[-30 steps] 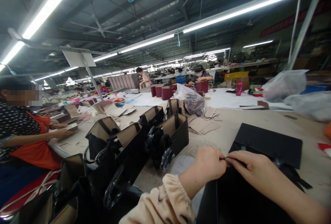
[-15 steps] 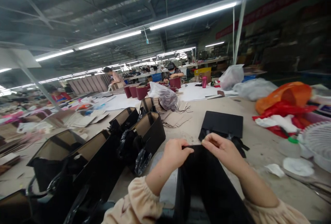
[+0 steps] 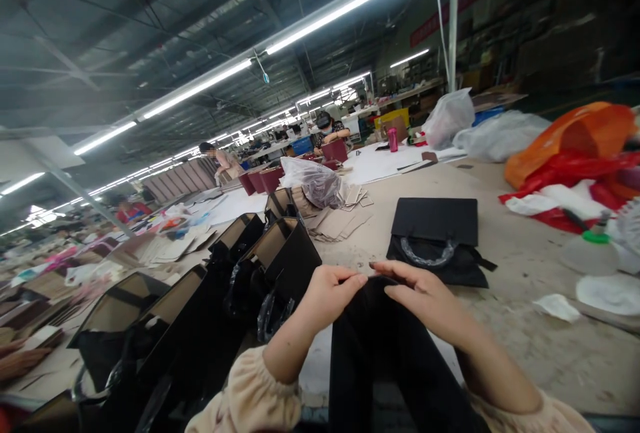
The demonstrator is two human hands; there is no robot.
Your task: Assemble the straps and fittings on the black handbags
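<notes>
In front of me stands a black handbag body [image 3: 400,346], its long dark sides running toward me and its far rim under my hands. My left hand [image 3: 327,289] is closed at the left of that rim, thumb and forefinger pinched on the black edge. At the right of the rim, my right hand [image 3: 425,293] has its fingers stretched over the edge, with the thumb apart from them. Just beyond lies a flat black handbag [image 3: 435,219] with a plastic-wrapped handle [image 3: 427,256]. How the lower part of the bag body rests is hard to see.
Black bags with tan insides [image 3: 175,293] crowd the left. Card pieces [image 3: 335,223] and a clear plastic bag [image 3: 313,183] lie ahead. Orange and red bags [image 3: 575,146] and a green-capped bottle [image 3: 595,246] are at right. A co-worker's hand [image 3: 23,359] shows at far left.
My right thumb has parted from its fingers, which now reach farther over the rim. The view has tilted and shifted, showing more of the flat bag's handle. A co-worker's hand has appeared at left.
</notes>
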